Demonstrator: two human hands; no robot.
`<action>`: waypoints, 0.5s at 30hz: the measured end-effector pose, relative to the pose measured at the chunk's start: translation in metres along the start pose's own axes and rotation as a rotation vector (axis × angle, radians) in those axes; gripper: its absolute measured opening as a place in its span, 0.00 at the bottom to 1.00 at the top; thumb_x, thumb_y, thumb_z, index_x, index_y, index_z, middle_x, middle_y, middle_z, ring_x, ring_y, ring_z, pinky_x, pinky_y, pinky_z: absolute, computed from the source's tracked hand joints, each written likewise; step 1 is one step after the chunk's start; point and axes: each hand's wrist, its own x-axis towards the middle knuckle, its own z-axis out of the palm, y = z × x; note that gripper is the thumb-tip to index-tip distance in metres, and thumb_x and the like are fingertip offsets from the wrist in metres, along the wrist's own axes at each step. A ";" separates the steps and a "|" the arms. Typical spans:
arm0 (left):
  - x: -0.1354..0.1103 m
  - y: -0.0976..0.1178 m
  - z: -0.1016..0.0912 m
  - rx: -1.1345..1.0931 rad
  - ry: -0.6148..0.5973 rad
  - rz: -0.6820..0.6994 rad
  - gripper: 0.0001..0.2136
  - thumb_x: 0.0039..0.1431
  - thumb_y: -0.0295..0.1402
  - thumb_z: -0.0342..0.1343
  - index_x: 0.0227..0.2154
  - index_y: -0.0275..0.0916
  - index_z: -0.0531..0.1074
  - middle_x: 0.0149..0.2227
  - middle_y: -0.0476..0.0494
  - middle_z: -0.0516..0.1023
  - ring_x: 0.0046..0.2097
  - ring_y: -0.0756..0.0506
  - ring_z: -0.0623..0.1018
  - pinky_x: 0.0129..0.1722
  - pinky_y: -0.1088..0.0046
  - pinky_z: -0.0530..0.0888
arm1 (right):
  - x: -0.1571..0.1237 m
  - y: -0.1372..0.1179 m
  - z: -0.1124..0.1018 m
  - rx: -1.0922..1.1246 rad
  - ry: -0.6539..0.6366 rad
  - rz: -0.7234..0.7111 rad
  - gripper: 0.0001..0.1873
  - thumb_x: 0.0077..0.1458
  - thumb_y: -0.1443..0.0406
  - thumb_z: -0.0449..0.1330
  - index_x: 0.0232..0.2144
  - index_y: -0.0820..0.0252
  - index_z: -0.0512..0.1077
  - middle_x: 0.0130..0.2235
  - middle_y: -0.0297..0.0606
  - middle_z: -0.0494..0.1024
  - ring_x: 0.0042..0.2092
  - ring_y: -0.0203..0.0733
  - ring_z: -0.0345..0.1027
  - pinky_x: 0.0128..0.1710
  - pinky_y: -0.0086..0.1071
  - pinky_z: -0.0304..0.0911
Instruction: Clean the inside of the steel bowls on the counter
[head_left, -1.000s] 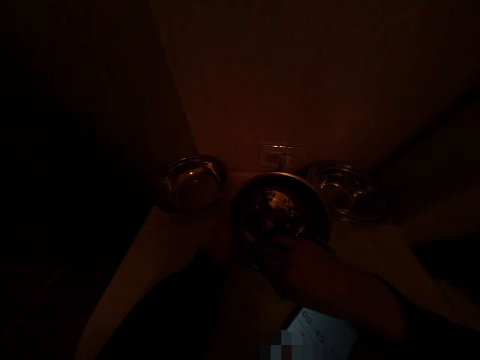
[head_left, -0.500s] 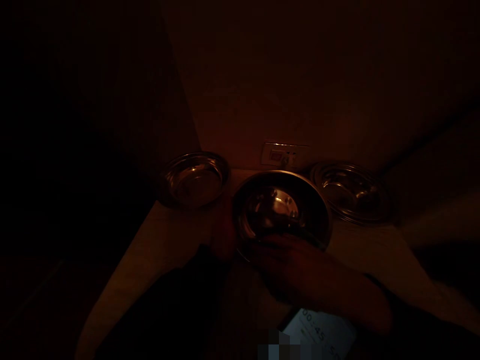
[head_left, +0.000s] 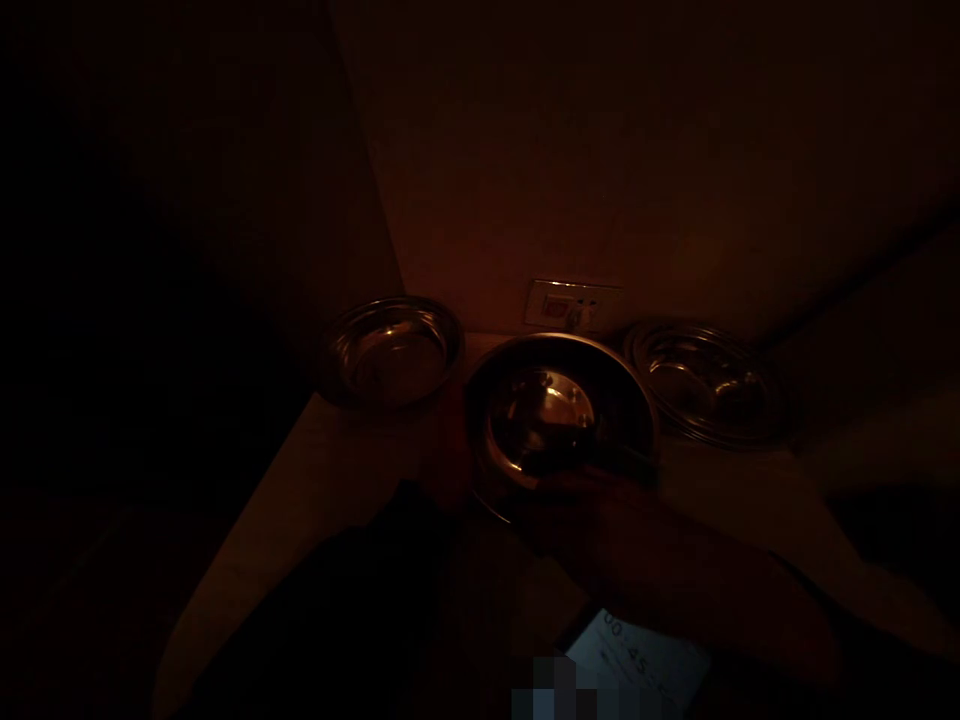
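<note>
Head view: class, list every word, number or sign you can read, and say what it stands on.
"00:45" on the lit phone screen; the digits after it are too blurred to read.
The wall socket: marks too dark to read.
The middle bowl: no text visible.

Dim reddish light, wall socket [head_left: 571, 305] above a pale counter [head_left: 330, 470].

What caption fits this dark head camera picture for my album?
In dim light, a right hand holds the middle steel bowl of three on a counter.
</note>
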 end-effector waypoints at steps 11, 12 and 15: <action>0.003 0.003 0.000 -0.048 -0.038 -0.083 0.17 0.65 0.38 0.41 0.37 0.40 0.76 0.34 0.43 0.82 0.38 0.44 0.80 0.38 0.70 0.77 | 0.010 -0.016 0.002 -0.258 0.214 -0.092 0.14 0.63 0.69 0.54 0.49 0.62 0.72 0.55 0.40 0.74 0.56 0.52 0.64 0.48 0.46 0.65; 0.003 0.005 0.000 -0.041 -0.034 -0.087 0.17 0.65 0.37 0.41 0.36 0.40 0.76 0.33 0.44 0.82 0.38 0.44 0.80 0.37 0.70 0.77 | 0.008 -0.016 0.000 -0.269 0.211 -0.082 0.13 0.63 0.69 0.54 0.47 0.62 0.73 0.54 0.40 0.75 0.55 0.52 0.65 0.48 0.46 0.65; 0.002 0.010 -0.001 -0.006 -0.003 -0.077 0.18 0.66 0.38 0.41 0.31 0.39 0.75 0.29 0.44 0.80 0.33 0.44 0.79 0.33 0.70 0.76 | 0.009 -0.017 0.001 -0.297 0.249 -0.083 0.13 0.64 0.70 0.52 0.45 0.62 0.74 0.53 0.39 0.76 0.54 0.52 0.66 0.47 0.45 0.66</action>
